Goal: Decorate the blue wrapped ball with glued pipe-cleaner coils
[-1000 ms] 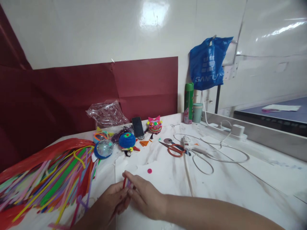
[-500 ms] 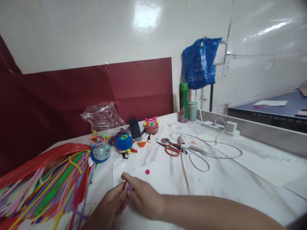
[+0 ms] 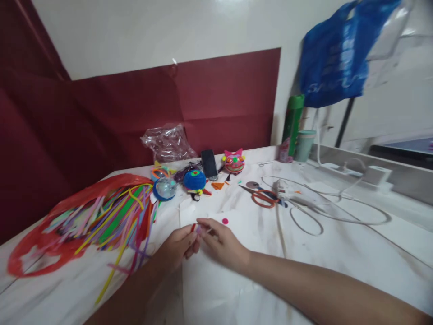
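Note:
My left hand [image 3: 180,241] is closed in a pinch on a small red and purple piece [image 3: 194,228], possibly cut pipe cleaner; blur hides its exact kind. Fingertips of my right hand [image 3: 226,243] meet it from the other side, thumb and fingers pinched together at the purple part. Both hands are over a white sheet of paper [image 3: 209,289]. Just beyond the right fingers lies a round magenta dot [image 3: 225,221]. Farther back sit a blue fuzzy ball [image 3: 194,181] with a green and red top and a pink lion-like face ornament [image 3: 234,162].
Colourful pipe cleaners [image 3: 115,216] spill from a red plastic bag [image 3: 43,271] at left, beside a clear ball [image 3: 164,188]. A phone [image 3: 209,164] leans at the back. Orange-handled scissors [image 3: 264,198] and a white cable [image 3: 306,222] lie right. A green spray can [image 3: 293,122] stands behind.
The camera view has swung, so the whole scene sits differently in the frame. Both hands stay together around the small piece, with the right fingers slightly shifted.

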A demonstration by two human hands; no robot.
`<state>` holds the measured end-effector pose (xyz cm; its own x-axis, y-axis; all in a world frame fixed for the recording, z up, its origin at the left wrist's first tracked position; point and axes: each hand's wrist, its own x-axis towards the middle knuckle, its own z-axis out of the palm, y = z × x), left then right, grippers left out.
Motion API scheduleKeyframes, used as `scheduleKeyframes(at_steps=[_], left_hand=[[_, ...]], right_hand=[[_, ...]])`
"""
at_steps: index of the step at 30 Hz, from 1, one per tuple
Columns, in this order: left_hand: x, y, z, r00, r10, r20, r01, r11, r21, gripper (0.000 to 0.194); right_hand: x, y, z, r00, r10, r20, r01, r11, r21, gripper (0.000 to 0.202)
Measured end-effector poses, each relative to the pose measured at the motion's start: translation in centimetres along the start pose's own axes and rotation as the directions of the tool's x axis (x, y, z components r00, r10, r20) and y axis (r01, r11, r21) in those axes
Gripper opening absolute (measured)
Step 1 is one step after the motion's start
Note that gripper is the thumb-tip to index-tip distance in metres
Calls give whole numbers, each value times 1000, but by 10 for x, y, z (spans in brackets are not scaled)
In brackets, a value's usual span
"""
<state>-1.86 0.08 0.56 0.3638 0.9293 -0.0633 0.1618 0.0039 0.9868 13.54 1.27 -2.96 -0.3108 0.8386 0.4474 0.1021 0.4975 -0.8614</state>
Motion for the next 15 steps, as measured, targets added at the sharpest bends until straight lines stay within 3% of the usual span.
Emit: scheduleKeyframes(at_steps=[5,8,15], left_hand=[[1,-2,-3,1000,15,11,-15,1000,22,31],[2,-4,-4,999,33,7,-34,999,38,30],[1,-4,-3,1000,29,1,-29,999,40,33]], right_hand=[[2,-2,-3,999,23,27,-24,999,25,23],[-1,-1,-3,999,-45,3,45,999,-27,31],[-3,0,-5,977,-162,141,178,978,-108,41]])
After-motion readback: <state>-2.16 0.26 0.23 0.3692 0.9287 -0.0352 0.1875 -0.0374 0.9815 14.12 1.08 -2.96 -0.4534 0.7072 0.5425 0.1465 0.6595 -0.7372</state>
